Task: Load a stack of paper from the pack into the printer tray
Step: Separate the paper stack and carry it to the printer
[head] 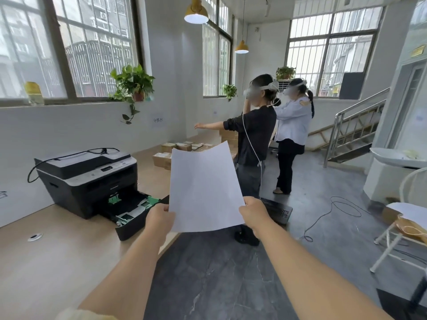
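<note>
A white stack of paper (pixel 204 188) is held upright in the air in front of me. My left hand (pixel 159 219) grips its lower left corner and my right hand (pixel 253 212) grips its lower right corner. To the left, a black and grey printer (pixel 90 179) sits on a wooden table (pixel 57 245). Its paper tray (pixel 136 212) is pulled out toward me, with green guides showing inside. The paper hangs to the right of the tray and above it. The paper pack (pixel 409 224) lies opened on a white chair at the right edge.
Two people wearing headsets (pixel 256 135) (pixel 292 132) stand just behind the paper. Cardboard boxes (pixel 175 151) lie on the table beyond the printer. A black device (pixel 278 210) sits on the floor by my right hand. A metal staircase (pixel 355 130) stands at the right.
</note>
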`<control>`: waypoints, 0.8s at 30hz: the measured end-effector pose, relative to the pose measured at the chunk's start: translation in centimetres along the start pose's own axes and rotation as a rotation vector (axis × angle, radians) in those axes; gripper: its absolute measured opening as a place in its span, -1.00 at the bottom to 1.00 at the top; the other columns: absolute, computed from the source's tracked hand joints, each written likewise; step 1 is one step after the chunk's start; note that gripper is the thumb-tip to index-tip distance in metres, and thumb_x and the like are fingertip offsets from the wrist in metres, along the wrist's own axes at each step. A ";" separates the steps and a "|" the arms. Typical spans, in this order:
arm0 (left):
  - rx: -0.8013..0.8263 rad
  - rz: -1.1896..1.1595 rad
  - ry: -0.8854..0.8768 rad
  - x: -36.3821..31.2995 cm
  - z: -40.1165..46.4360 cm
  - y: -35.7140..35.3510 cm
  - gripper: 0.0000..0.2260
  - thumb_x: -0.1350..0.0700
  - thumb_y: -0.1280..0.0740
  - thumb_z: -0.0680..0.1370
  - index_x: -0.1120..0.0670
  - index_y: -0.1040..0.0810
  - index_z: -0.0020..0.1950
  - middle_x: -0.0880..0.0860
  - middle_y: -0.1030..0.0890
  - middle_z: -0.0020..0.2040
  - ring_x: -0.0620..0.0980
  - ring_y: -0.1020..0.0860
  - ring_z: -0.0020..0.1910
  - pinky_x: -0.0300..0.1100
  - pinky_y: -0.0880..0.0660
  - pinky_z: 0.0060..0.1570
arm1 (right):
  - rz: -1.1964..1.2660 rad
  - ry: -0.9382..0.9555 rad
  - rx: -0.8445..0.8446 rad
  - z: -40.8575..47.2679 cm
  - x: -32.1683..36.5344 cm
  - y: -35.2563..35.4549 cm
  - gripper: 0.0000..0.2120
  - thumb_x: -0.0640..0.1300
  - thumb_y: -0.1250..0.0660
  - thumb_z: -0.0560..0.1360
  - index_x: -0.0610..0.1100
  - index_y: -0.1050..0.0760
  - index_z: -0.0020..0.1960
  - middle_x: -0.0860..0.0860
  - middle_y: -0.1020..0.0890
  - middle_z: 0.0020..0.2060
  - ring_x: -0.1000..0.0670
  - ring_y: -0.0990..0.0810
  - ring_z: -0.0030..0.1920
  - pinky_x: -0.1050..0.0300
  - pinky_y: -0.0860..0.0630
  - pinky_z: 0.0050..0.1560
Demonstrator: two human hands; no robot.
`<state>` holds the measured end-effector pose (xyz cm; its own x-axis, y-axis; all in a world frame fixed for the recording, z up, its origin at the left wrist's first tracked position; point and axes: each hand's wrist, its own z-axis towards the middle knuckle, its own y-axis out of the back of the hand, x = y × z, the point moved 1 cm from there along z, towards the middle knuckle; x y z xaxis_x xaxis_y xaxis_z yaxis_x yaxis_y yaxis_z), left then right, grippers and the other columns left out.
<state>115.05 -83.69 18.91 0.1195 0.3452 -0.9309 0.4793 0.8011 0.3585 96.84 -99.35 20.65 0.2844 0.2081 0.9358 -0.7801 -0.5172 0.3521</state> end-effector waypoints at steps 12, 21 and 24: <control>-0.143 -0.045 0.084 -2.2 9.3 -4.6 -0.85 0.30 -0.19 0.44 0.16 -0.55 -0.23 0.21 -0.61 -0.21 0.08 -0.46 -0.26 -0.12 -0.42 -0.24 | -0.014 0.018 0.186 15.3 -0.2 -1.1 -0.77 -0.32 -0.11 0.51 -0.15 -0.51 -0.15 -0.03 -0.57 -0.20 0.01 -0.49 -0.28 0.24 -0.36 -0.41; -0.255 0.025 0.132 -1.6 16.5 -4.2 -0.71 0.30 -0.20 0.49 0.01 -0.45 -0.39 0.11 -0.55 -0.23 0.14 -0.50 -0.18 -0.04 -0.49 -0.11 | 0.013 0.020 0.301 23.4 -0.2 -6.4 -0.73 -0.33 -0.10 0.52 -0.12 -0.46 -0.27 -0.03 -0.54 -0.27 0.00 -0.47 -0.27 0.19 -0.36 -0.32; -0.295 0.017 0.136 -1.4 19.9 -3.5 -0.73 0.28 -0.22 0.48 0.01 -0.46 -0.37 0.12 -0.56 -0.15 0.15 -0.50 -0.15 -0.07 -0.45 -0.13 | -0.010 0.041 0.342 27.1 0.4 -9.2 -0.73 -0.33 -0.09 0.51 -0.13 -0.50 -0.21 -0.03 -0.58 -0.23 -0.02 -0.51 -0.23 0.17 -0.41 -0.30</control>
<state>130.56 -96.69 17.57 -0.0016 0.4056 -0.9140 0.2028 0.8952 0.3969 119.24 -116.95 18.17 0.2631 0.2439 0.9334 -0.5433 -0.7621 0.3522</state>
